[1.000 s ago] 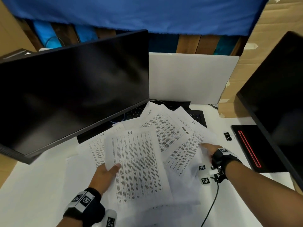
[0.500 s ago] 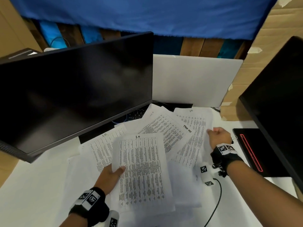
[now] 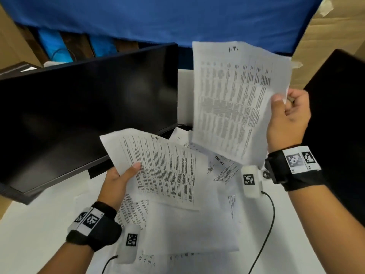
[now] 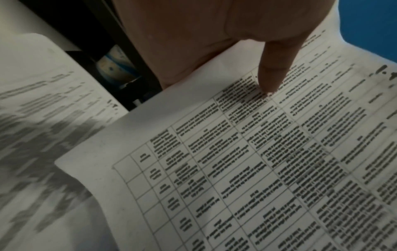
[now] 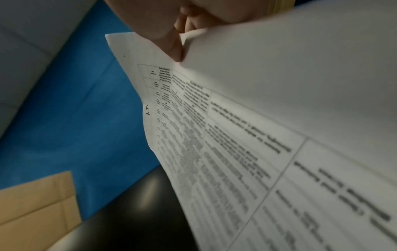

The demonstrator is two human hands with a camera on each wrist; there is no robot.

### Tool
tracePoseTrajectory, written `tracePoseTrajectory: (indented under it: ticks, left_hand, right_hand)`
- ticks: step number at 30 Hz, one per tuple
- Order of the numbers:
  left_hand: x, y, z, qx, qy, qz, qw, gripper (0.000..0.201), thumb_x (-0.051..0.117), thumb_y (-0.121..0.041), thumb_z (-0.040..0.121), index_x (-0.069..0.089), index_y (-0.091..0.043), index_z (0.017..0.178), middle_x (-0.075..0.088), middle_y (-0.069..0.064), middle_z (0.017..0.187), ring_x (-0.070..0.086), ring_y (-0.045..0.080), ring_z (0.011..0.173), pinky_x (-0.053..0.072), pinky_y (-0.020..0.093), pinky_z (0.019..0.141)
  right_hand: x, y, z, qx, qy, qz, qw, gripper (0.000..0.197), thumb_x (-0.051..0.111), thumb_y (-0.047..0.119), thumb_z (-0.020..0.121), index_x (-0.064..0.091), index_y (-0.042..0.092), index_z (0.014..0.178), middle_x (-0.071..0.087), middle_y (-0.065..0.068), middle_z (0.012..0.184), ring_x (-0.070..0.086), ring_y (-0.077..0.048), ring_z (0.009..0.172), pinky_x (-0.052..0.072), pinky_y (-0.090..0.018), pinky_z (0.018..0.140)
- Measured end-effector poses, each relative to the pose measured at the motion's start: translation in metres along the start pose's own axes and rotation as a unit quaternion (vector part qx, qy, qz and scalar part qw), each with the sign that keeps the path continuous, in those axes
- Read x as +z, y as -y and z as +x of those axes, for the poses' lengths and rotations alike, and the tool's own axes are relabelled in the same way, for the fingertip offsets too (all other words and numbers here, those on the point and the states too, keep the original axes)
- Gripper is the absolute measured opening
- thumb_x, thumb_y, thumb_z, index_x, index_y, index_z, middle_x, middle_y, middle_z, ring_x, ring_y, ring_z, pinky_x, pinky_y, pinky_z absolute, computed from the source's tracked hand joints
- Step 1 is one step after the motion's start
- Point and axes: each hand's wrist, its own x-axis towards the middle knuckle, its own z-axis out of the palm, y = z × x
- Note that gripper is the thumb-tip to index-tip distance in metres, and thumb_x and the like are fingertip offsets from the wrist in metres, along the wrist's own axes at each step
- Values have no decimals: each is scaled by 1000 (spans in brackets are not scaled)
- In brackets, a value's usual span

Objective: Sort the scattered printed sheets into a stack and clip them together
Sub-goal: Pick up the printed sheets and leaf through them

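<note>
A dark monitor (image 3: 88,115) crowds the left of the white desk (image 3: 29,234), so the loose sheets (image 3: 187,224) lie fanned in front of it. The right hand (image 3: 288,119) pinches one printed sheet (image 3: 233,99) by its edge, held upright, probably to read its page number. The left hand (image 3: 116,182) grips another sheet (image 3: 164,171) low over the pile, thumb on top. A second ago both hands lay down among the papers; now each has lifted a page.
</note>
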Motion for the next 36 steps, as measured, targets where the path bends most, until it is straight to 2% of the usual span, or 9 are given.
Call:
tracePoseTrajectory:
  ticks: [3, 8, 11, 15, 19, 24, 27, 30, 36]
  left_hand:
    - [5, -14, 5, 36, -14, -35, 999, 32, 57, -16, 92, 63, -8, 122, 74, -2, 109, 71, 12, 97, 56, 15, 71]
    - [7, -20, 11, 59, -42, -59, 996, 31, 58, -19, 92, 65, -9, 121, 74, 2, 111, 71, 16, 101, 57, 22, 79]
    - [1, -14, 12, 46, -61, -59, 995, 29, 58, -20, 94, 67, -9, 119, 73, 4, 112, 70, 19, 102, 54, 34, 88]
    - [-9, -3, 10, 26, -92, -67, 993, 28, 58, -21, 94, 67, -9, 118, 73, 5, 113, 70, 20, 103, 56, 34, 89]
    - [-20, 8, 7, 6, -118, -58, 991, 29, 60, -17, 93, 65, -12, 121, 73, 2, 112, 71, 17, 101, 55, 35, 89]
    - [-33, 20, 0, 4, -113, -6, 994, 32, 62, -13, 92, 62, -17, 123, 71, -3, 115, 67, 13, 106, 50, 32, 92]
    - [-38, 27, -3, -13, -109, -6, 994, 36, 62, -8, 91, 58, -19, 125, 71, -1, 115, 68, 15, 105, 50, 31, 91]
    - [-40, 32, -2, -35, -108, -20, 993, 39, 62, -4, 90, 54, -18, 125, 71, 4, 115, 69, 19, 104, 49, 38, 96]
    - [-43, 34, -1, -41, -101, -13, 994, 43, 63, -4, 89, 54, -21, 128, 72, 4, 115, 69, 22, 106, 48, 41, 98]
  right_hand:
    - [16, 9, -12, 30, 40, 42, 998, 21, 51, 4, 95, 49, 23, 89, 68, 22, 64, 60, 7, 59, 46, -11, 58]
    - [38, -3, -59, 153, 172, 59, 971, 7, 55, 11, 95, 55, 18, 95, 71, 8, 82, 64, -1, 70, 51, -16, 64]
    - [47, -15, -90, 235, 250, 56, 938, 8, 55, 12, 94, 57, 11, 102, 74, 6, 84, 69, -4, 72, 53, -19, 61]
    - [50, -35, -118, 316, 347, 47, 882, 5, 56, 19, 93, 61, 19, 92, 74, 1, 82, 69, -18, 70, 54, -30, 62]
    - [47, -72, -130, 441, 267, 103, 851, 18, 53, 29, 93, 62, 14, 96, 66, -8, 81, 59, -20, 70, 49, -31, 60]
    - [19, -162, -129, 624, 120, -57, 770, 17, 57, 19, 91, 61, 5, 100, 58, -10, 71, 49, -21, 56, 47, -30, 54]
    - [7, -194, -123, 627, 128, -126, 758, 8, 58, 13, 89, 60, 6, 87, 49, -6, 43, 41, -18, 38, 43, -25, 51]
    - [4, -212, -112, 595, 156, -163, 771, 10, 58, 11, 86, 56, 5, 78, 47, -8, 42, 40, -17, 30, 43, -25, 48]
    - [11, -227, -99, 571, 208, -206, 767, 13, 59, 16, 82, 57, 6, 74, 52, -14, 56, 46, -23, 46, 42, -31, 53]
